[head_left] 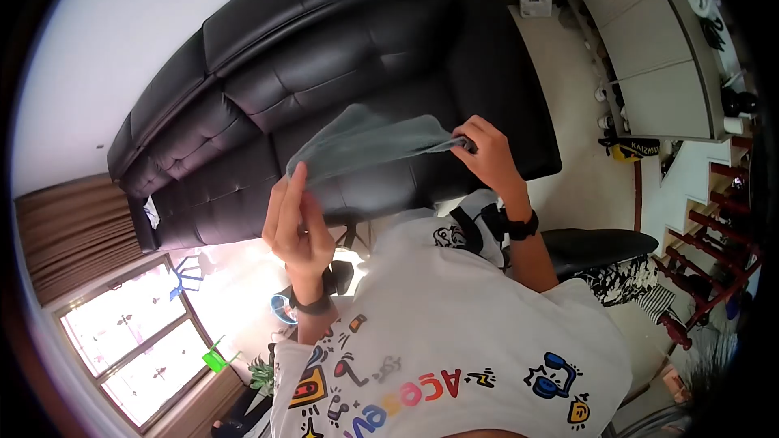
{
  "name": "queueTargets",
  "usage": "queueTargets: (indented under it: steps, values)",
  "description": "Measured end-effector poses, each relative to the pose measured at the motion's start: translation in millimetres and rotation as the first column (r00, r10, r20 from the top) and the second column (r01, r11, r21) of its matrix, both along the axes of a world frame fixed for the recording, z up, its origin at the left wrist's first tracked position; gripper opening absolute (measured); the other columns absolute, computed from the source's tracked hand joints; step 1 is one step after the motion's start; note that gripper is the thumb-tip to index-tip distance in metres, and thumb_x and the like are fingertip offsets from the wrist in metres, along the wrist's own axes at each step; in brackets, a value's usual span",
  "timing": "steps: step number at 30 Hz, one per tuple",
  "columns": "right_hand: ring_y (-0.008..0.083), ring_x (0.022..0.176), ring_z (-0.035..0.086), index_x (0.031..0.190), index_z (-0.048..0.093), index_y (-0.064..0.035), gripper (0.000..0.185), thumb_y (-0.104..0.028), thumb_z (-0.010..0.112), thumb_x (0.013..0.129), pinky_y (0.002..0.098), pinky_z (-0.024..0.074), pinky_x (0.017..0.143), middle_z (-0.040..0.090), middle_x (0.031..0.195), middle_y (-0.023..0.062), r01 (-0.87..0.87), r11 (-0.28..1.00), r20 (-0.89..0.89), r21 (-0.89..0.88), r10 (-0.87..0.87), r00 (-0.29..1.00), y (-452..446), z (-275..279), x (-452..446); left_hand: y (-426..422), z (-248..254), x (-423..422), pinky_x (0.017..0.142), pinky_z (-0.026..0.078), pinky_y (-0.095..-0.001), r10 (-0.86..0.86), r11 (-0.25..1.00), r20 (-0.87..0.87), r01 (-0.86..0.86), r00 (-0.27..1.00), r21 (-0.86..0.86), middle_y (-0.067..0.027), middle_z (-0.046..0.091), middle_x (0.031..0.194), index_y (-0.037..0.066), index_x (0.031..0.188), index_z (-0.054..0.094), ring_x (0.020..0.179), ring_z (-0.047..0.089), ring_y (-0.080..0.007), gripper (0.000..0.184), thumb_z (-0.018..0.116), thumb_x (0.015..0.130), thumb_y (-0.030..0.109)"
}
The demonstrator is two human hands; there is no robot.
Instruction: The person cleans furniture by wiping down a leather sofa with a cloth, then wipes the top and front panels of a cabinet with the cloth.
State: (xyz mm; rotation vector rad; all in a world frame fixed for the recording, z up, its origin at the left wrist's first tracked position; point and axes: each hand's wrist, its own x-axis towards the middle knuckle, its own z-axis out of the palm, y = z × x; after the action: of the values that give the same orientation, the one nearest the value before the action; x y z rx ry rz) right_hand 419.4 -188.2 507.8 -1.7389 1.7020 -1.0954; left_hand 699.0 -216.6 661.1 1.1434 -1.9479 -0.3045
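A thin grey-green cloth (373,144) is stretched between my two hands, in front of the black sofa. My right hand (491,158) is closed on its right end, which is bunched up between thumb and fingers. At the cloth's left edge, my left hand (299,227) pinches the corner with its fingertips, palm partly facing me. The upper edge of the cloth rises in a loose fold, and its lower edge runs fairly straight from hand to hand. Dark bands circle both my wrists.
The black leather sofa (324,57) fills the space ahead. A grey cabinet (649,40) stands to the right, near a staircase (718,235). At lower left are a bright window (134,341), a green stool (216,357) and a plant (261,375).
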Motion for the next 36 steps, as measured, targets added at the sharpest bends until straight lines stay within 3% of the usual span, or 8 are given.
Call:
queueTargets:
  steps: [1, 9, 12, 15, 22, 26, 32, 36]
  values:
    - [0.0262, 0.080, 0.065, 0.092, 0.066, -0.0032, 0.020, -0.004, 0.078, 0.076, 0.0347, 0.0537, 0.068, 0.062, 0.090, 0.0082, -0.027, 0.994, 0.083, 0.102, 0.019, 0.996, -3.2, 5.2, 9.4, 2.2, -0.3, 21.2, 0.071, 0.050, -0.0259, 0.036, 0.999, -0.001, -0.036, 0.999, 0.020, -0.0207, 0.067, 0.098, -0.006, 0.122, 0.066, 0.077, 0.064, -0.0247, 0.047, 0.048, 0.079, -0.018]
    - [0.0283, 0.086, 0.064, 0.095, 0.068, -0.0019, 0.019, -0.006, 0.078, 0.079, 0.0374, 0.0541, 0.075, 0.061, 0.093, 0.0099, -0.157, 0.985, -0.192, -0.072, 0.140, 0.971, -50.4, 34.5, 67.4, 18.4, -21.2, 135.1, 0.074, 0.051, -0.0315, 0.127, 0.991, -0.031, -0.126, 0.991, 0.043, -0.0223, 0.066, 0.098, -0.002, 0.125, 0.065, 0.081, 0.065, -0.0310, 0.047, 0.049, 0.083, -0.017]
    - [0.0274, 0.086, 0.063, 0.094, 0.069, -0.0016, 0.019, -0.007, 0.078, 0.079, 0.0371, 0.0541, 0.076, 0.059, 0.094, 0.0089, -0.138, 0.988, -0.172, -0.069, 0.124, 0.977, -49.2, 43.8, 74.1, 17.0, -34.8, 151.9, 0.074, 0.046, -0.0272, 0.167, 0.985, -0.059, -0.164, 0.984, 0.057, -0.0171, 0.067, 0.097, -0.003, 0.125, 0.065, 0.081, 0.060, -0.0212, 0.040, 0.048, 0.090, -0.014]
    - [0.0257, 0.086, 0.063, 0.096, 0.070, -0.0014, 0.017, -0.006, 0.076, 0.081, 0.0366, 0.0544, 0.075, 0.059, 0.094, 0.0075, -0.119, 0.990, -0.165, -0.073, 0.106, 0.980, -38.4, 46.5, 69.2, 7.9, -44.3, 151.7, 0.075, 0.047, -0.0259, 0.113, 0.993, -0.062, -0.111, 0.992, 0.029, -0.0169, 0.068, 0.101, -0.003, 0.124, 0.065, 0.084, 0.064, -0.0214, 0.038, 0.049, 0.091, -0.014]
    - [0.0283, 0.082, 0.064, 0.099, 0.071, -0.0015, 0.014, -0.008, 0.070, 0.087, 0.0368, 0.0525, 0.073, 0.060, 0.091, 0.0102, 0.103, 0.993, -0.162, -0.064, -0.112, 0.980, -12.0, 35.0, 45.2, -31.5, -43.7, 131.1, 0.081, 0.051, -0.0281, -0.098, 0.991, -0.038, 0.101, 0.994, 0.090, -0.0170, 0.067, 0.109, -0.001, 0.134, 0.059, 0.089, 0.066, -0.0218, 0.042, 0.050, 0.094, -0.010]
    - [0.0290, 0.078, 0.064, 0.097, 0.070, -0.0024, 0.013, -0.009, 0.071, 0.086, 0.0360, 0.0510, 0.069, 0.059, 0.088, 0.0103, 0.306, 0.931, -0.192, -0.201, -0.344, 0.919, -16.2, 36.5, 35.0, -54.4, -41.8, 112.3, 0.082, 0.052, -0.0308, -0.169, 0.984, 0.038, 0.171, 0.985, -0.058, -0.0185, 0.067, 0.109, -0.001, 0.138, 0.056, 0.089, 0.067, -0.0245, 0.045, 0.050, 0.094, -0.009]
    - [0.0267, 0.068, 0.065, 0.096, 0.070, -0.0043, 0.011, -0.011, 0.070, 0.087, 0.0338, 0.0500, 0.064, 0.065, 0.077, 0.0099, 0.398, 0.857, -0.185, -0.328, -0.472, 0.862, -53.5, 68.2, 20.4, -83.7, -29.1, 92.4, 0.080, 0.053, -0.0313, -0.095, 0.980, 0.038, 0.100, 0.995, -0.173, -0.0169, 0.068, 0.105, -0.001, 0.131, 0.061, 0.086, 0.067, -0.0253, 0.042, 0.055, 0.091, -0.011]
    - [0.0280, 0.070, 0.066, 0.095, 0.071, -0.0056, 0.015, -0.019, 0.066, 0.091, 0.0361, 0.0511, 0.065, 0.069, 0.077, 0.0092, 0.319, 0.947, -0.173, 0.043, -0.307, 0.936, -73.0, 79.1, 2.8, -102.3, -48.2, 85.5, 0.075, 0.054, -0.0298, 0.052, 0.964, -0.007, -0.052, 0.999, -0.260, -0.0137, 0.071, 0.089, -0.002, 0.120, 0.065, 0.076, 0.069, -0.0224, 0.029, 0.059, 0.092, -0.008]
